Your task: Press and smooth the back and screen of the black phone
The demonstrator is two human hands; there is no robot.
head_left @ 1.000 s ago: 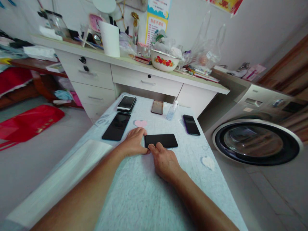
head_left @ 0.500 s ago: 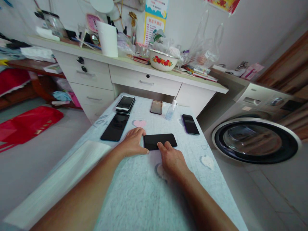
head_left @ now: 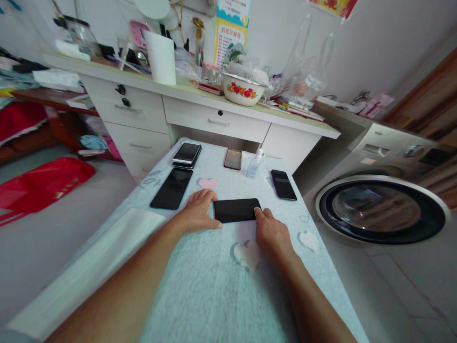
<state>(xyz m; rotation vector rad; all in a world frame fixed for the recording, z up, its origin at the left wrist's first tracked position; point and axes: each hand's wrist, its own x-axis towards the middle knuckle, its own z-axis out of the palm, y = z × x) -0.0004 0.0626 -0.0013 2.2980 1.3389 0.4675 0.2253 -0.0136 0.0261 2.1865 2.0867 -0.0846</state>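
Note:
A black smartphone (head_left: 235, 210) lies flat and sideways on the cloth-covered table, its dark screen up. Around its left end is my left hand (head_left: 200, 212), thumb at the near corner and fingers at the far one, holding it. My right hand (head_left: 273, 231) is closed, its fingertips bunched on the right end of the screen. Whatever those fingers may pinch is hidden. A larger black phone (head_left: 173, 189) rests to the left, in front of a stack of phones (head_left: 187, 153). Farther back are a brown-edged phone case (head_left: 233, 158) and a clear spray bottle (head_left: 253, 164).
Another phone (head_left: 283, 184) with a purple edge lies by the table's right side. A long white strip (head_left: 96, 262) lies along the left edge. Behind stands a white desk (head_left: 217, 114) with a floral bowl (head_left: 243, 89); a washing machine (head_left: 378, 209) is at right.
My right hand has slid rightward over the screen, from about its middle to the right end. My left hand and the phone have stayed in place.

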